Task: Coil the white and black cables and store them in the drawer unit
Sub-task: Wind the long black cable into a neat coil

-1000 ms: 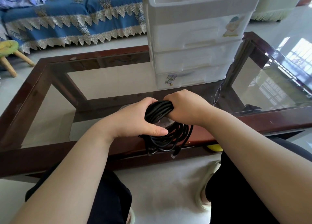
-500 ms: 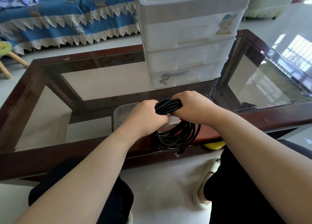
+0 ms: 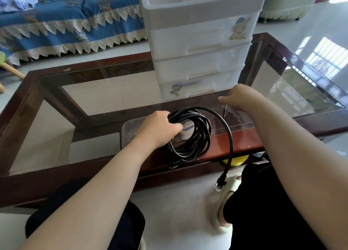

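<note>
Drawers of the white drawer unit (image 3: 199, 48) are sitting shut on the glass surface (image 3: 113, 97); left hand (image 3: 158, 131) is gripping the coiled black cable (image 3: 190, 136), right hand (image 3: 239, 99) is pinching a thin wire (image 3: 226, 109).

My left hand (image 3: 158, 129) is gripping the coiled cable (image 3: 190, 134) over the near rail of the table (image 3: 56, 166); the drawer unit (image 3: 199, 48) is standing at twelve o'clock on it, my right hand (image 3: 239, 99) hovering at two o'clock
</note>
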Demonstrator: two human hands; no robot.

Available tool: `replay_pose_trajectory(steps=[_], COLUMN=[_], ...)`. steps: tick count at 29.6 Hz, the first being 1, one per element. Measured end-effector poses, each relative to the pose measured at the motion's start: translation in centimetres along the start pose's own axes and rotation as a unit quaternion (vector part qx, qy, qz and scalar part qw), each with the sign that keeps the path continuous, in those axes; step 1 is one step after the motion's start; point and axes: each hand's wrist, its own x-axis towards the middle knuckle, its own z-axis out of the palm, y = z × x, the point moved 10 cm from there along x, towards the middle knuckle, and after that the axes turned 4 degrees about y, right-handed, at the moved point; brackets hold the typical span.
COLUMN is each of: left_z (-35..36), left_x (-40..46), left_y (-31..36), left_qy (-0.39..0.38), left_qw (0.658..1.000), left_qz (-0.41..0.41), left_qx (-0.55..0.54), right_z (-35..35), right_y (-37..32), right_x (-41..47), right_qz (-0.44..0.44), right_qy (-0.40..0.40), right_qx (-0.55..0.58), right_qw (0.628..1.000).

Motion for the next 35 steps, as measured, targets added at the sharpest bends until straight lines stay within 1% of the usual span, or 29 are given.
replay_pose_trajectory(steps=[2,6,15,21,23,24,25,26,27,28,29,30,31,33,34,35], left_z=[0.0,0.0,-0.1,-0.2,-0.2,-0.2,-0.2,-0.2,-0.2,-0.1,-0.1,-0.2,-0.1,0.0,0.1,0.2], left_x=[0.2,0.7,1.1,1.7,1.7,1.7,1.6,1.5,1.5,1.5,1.4,1.4,1.4,1.2,1.0,0.8], left_y=[-0.3,-1.0,-1.6,-2.1,-2.0,-1.8,-1.7,-1.6,-1.5,-1.4,-1.4,-1.5,-1.6,-1.8,-1.9,-2.0], left_qy=[0.002,0.006,0.002,0.002,0.006,0.009,0.012,0.014,0.014,0.013,0.013,0.013,0.011,-0.001,-0.006,-0.011], left_qw=[1.0,0.999,0.999,0.999,0.999,0.999,0.999,0.999,0.999,0.999,0.999,0.999,0.999,0.997,0.995,0.993], left_qz=[-0.004,-0.007,-0.022,-0.031,-0.032,-0.032,-0.034,-0.037,-0.038,-0.037,-0.038,-0.041,-0.046,-0.061,-0.068,-0.072], left_qx=[-0.01,-0.041,-0.042,-0.015,-0.003,0.003,0.01,0.013,0.015,0.017,0.015,0.009,-0.003,-0.046,-0.067,-0.088], right_z=[1.6,1.9,2.8,-1.4,-3.1,-4.2,-5.5,-6.9,-8.2,-9.0,-9.1,-8.6,-7.6,-4.6,-3.1,-1.8], right_y=[0.6,0.5,0.0,-2.1,-2.9,-3.7,-4.7,-5.8,-7.0,-8.2,-9.5,-10.7,-11.6,-12.7,-12.8,-12.9], right_x=[0.1,-0.3,-1.0,-2.8,-3.9,-4.7,-5.7,-7.1,-8.5,-9.7,-10.5,-11.0,-11.2,-11.0,-10.8,-10.8], right_qz=[0.025,0.038,0.04,-0.024,-0.058,-0.086,-0.117,-0.148,-0.185,-0.224,-0.259,-0.28,-0.287,-0.282,-0.277,-0.274], right_qy=[-0.016,0.025,-0.044,-0.021,0.012,0.046,0.087,0.121,0.139,0.138,0.118,0.094,0.073,0.034,0.011,-0.011], right_qx=[-0.024,-0.033,0.009,0.01,0.037,0.079,0.152,0.249,0.345,0.419,0.459,0.462,0.43,0.291,0.231,0.196], right_qw=[0.999,0.998,0.998,0.999,0.998,0.992,0.978,0.949,0.91,0.869,0.842,0.836,0.853,0.913,0.933,0.941])
